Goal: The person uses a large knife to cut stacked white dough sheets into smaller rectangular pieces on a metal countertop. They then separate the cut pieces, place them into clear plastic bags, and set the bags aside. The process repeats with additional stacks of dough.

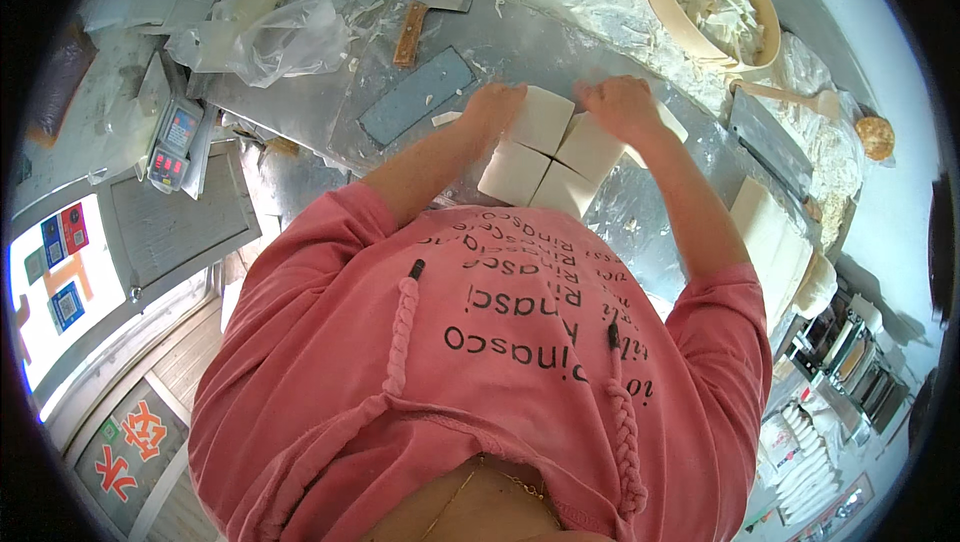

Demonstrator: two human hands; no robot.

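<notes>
Several square white blocks, apparently stacked dough sheets, lie close together on the floured metal worktop, with narrow gaps between them. My left hand is at the left edge of the far-left block, its fingertips partly hidden. Over the far right side is my right hand, fingers bent and slightly blurred, near the right-hand block. Another pale piece shows beyond my right wrist. Whether either hand grips the dough is not clear.
Left of the dough lie a grey rectangular slab, a wooden-handled cleaver and a plastic bag. A digital scale stands farther left. At right are a round wooden container of dough scraps, loose flour and a wide blade.
</notes>
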